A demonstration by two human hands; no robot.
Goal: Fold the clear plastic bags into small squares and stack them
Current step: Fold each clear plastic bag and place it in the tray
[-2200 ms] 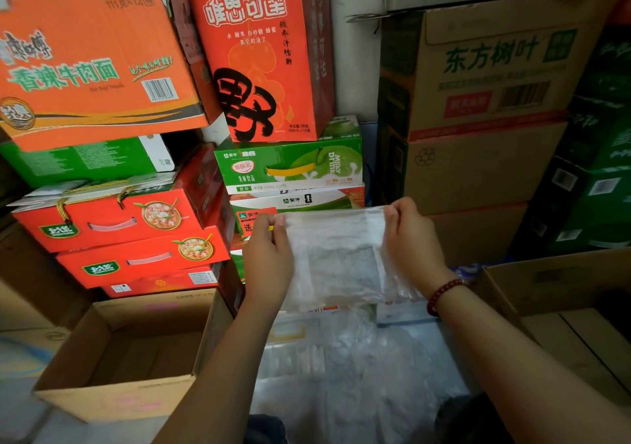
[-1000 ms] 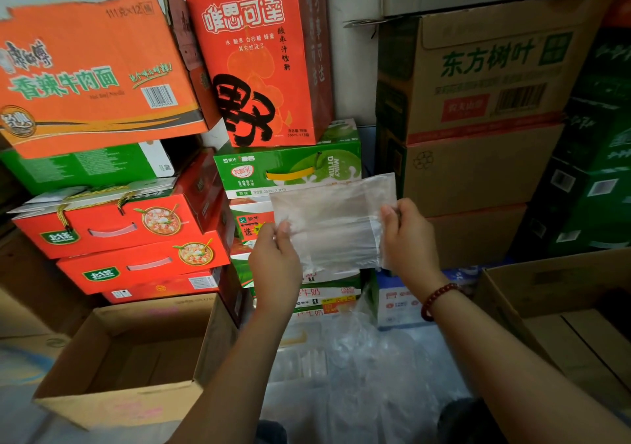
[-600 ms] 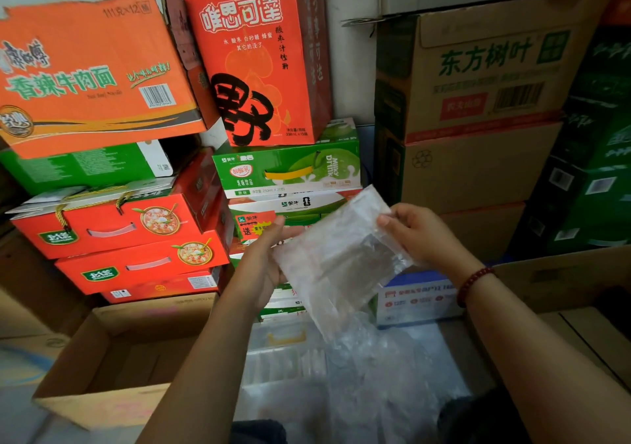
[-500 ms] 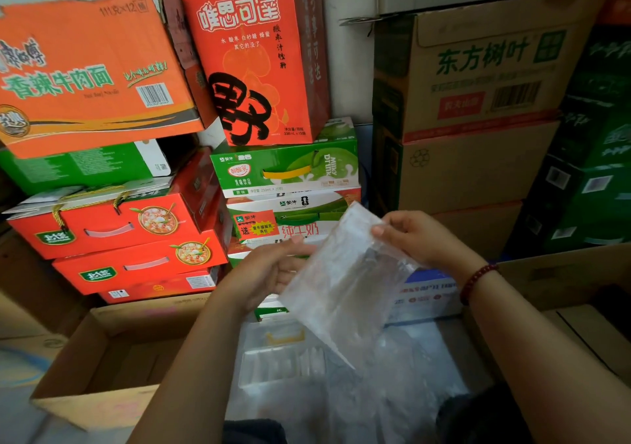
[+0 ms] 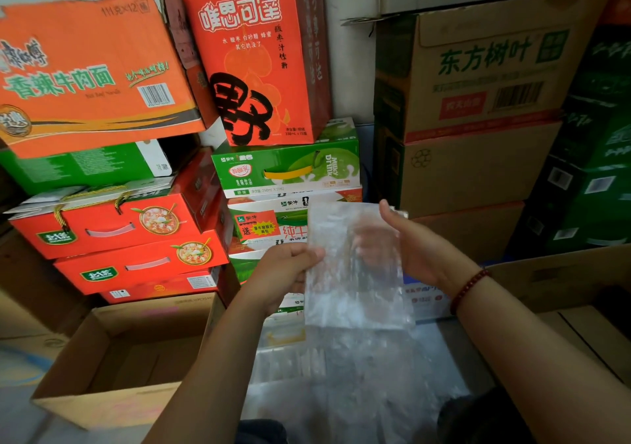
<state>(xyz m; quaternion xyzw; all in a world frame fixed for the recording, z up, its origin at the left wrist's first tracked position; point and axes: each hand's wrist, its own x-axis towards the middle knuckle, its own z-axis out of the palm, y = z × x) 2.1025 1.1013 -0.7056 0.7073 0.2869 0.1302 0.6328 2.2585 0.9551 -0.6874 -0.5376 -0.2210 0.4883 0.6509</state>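
A folded clear plastic bag [image 5: 355,293] hangs upright as a tall rectangle in front of me. My left hand [image 5: 283,273] pinches its left edge about halfway down. My right hand [image 5: 413,245] lies flat against its right side near the top; the fingers look straight and show blurred through the plastic. Below the hands lies a loose heap of clear plastic bags [image 5: 358,375].
An open brown carton [image 5: 112,406] stands at the lower left and another open carton [image 5: 563,273] at the right. Stacked orange, red and green product boxes [image 5: 286,170] and large brown cartons [image 5: 478,109] wall the far side.
The bag was held wide and flat, then tilted diagonally. It now hangs vertically as a narrower rectangle. My right hand went from pinching its edge to lying flat on it.
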